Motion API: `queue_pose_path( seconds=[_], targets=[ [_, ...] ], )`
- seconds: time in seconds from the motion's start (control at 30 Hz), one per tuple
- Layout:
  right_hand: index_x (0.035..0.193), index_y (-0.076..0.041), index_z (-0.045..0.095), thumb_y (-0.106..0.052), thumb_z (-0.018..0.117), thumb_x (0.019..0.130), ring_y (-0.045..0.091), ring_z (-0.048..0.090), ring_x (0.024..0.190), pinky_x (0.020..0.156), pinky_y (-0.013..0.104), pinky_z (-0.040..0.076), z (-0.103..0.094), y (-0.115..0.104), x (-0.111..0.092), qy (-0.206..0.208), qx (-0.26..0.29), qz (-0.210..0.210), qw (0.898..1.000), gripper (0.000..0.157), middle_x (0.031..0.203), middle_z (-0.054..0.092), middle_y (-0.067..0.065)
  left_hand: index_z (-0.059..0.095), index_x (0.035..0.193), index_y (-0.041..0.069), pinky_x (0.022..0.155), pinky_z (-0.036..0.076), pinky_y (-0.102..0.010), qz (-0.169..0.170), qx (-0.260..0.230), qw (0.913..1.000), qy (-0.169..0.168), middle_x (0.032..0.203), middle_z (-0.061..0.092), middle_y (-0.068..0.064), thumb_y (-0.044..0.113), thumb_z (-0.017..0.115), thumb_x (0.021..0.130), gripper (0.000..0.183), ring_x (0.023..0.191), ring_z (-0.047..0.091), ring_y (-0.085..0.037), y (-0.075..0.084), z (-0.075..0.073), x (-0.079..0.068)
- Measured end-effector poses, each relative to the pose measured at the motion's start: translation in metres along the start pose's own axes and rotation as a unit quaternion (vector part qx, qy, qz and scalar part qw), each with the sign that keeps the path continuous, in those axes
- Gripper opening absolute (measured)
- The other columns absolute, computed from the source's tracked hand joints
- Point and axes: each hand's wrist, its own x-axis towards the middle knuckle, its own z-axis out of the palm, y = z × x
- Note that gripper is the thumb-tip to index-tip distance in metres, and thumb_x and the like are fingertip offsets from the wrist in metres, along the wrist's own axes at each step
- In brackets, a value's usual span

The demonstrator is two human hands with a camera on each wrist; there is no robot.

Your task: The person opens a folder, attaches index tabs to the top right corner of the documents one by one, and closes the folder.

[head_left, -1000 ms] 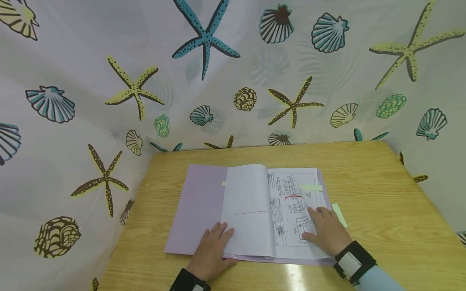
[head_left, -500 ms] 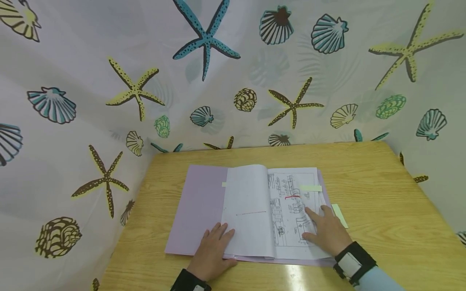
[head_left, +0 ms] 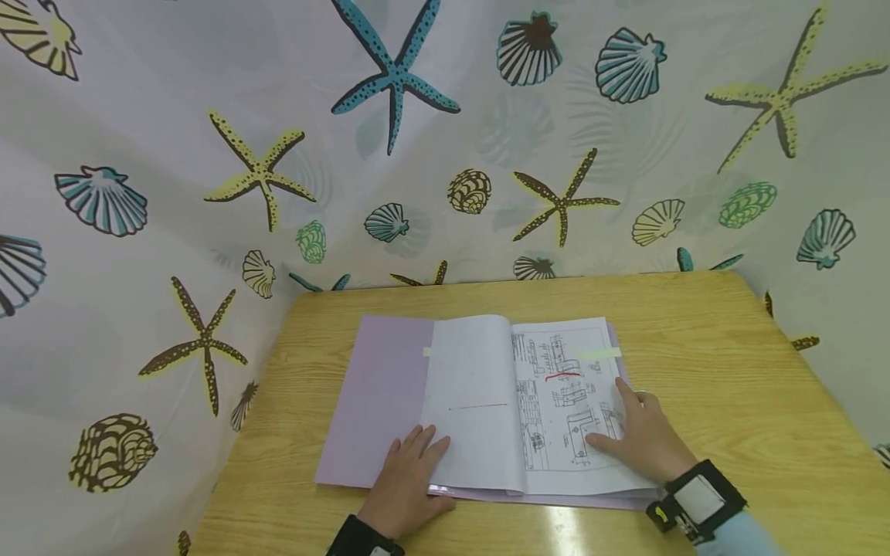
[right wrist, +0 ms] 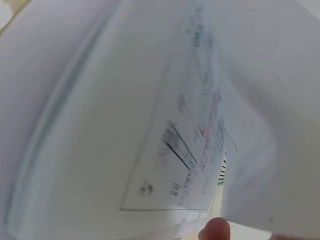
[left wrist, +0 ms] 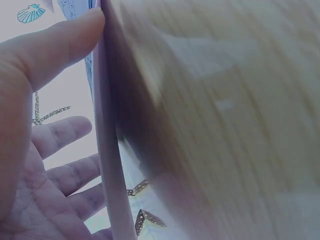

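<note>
Nearest, the left hand (head_left: 405,480) rests with fingers extended on the lilac folder (head_left: 388,378), its grip loose and closed round nothing, the thumb at the near edge. The folder lies open in the middle of the desk (head_left: 751,386), with bare wood on both sides, widest on the right, plus a strip in front and another beyond. The right hand (head_left: 648,440) sits at the outer edge of the drawing sheet (head_left: 563,401), thumb over the paper; whether its grip pinches the page I cannot tell. The sheet carries line drawings, lettering too small to read, a red stroke and a pale green strip (head_left: 599,354) at its upper right edge. The facing page (head_left: 473,440) bears one thin line. Past the desk's far edge hangs a shell-and-starfish cloth (head_left: 445,131).
</note>
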Motion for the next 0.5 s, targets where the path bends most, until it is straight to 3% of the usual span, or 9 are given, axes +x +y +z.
queue_pose_path(
  seconds=[0.17,0.3,0.4,0.5],
  targets=[
    [0.148,0.0,0.0,-0.058,0.07,0.074,0.044,0.054,0.094,0.074,0.053,0.052,-0.007,0.0,0.001,-0.017,0.04,0.015,0.999,0.117,0.131,0.028,0.043,0.042,0.14,0.017,0.103,0.026,-0.063,0.003,0.001,0.9999,0.012,0.146,0.036,-0.013,0.057,0.076,0.067,0.09,0.134,0.026,-0.032,0.001,-0.001,0.001],
    [0.146,0.0,-0.009,-0.054,0.064,0.083,0.05,0.044,0.113,0.089,0.061,0.043,-0.014,0.0,0.001,-0.028,0.087,0.015,0.996,0.11,0.138,0.026,0.041,0.041,0.141,0.017,0.103,0.027,-0.062,0.002,0.001,0.9999,0.014,0.146,0.036,-0.013,0.055,0.077,0.067,0.09,0.134,0.026,-0.031,0.002,-0.001,0.001],
    [0.145,0.0,-0.014,-0.051,0.056,0.09,0.048,0.046,0.113,0.086,0.059,0.046,-0.021,-0.001,-0.001,-0.033,0.143,0.025,0.989,0.103,0.138,0.03,0.038,0.041,0.141,0.016,0.104,0.026,-0.061,0.0,0.001,0.9999,0.015,0.147,0.034,-0.014,0.054,0.078,0.067,0.09,0.135,0.025,-0.033,0.003,-0.001,0.001],
    [0.146,-0.001,-0.014,-0.05,0.049,0.094,0.039,0.054,0.102,0.075,0.048,0.052,-0.03,-0.003,-0.003,-0.035,0.2,0.028,0.979,0.095,0.132,0.039,0.037,0.041,0.141,0.016,0.105,0.025,-0.059,-0.003,0.003,0.9998,0.02,0.147,0.032,-0.015,0.054,0.078,0.067,0.091,0.134,0.022,-0.037,0.003,-0.002,0.001]
  ],
)
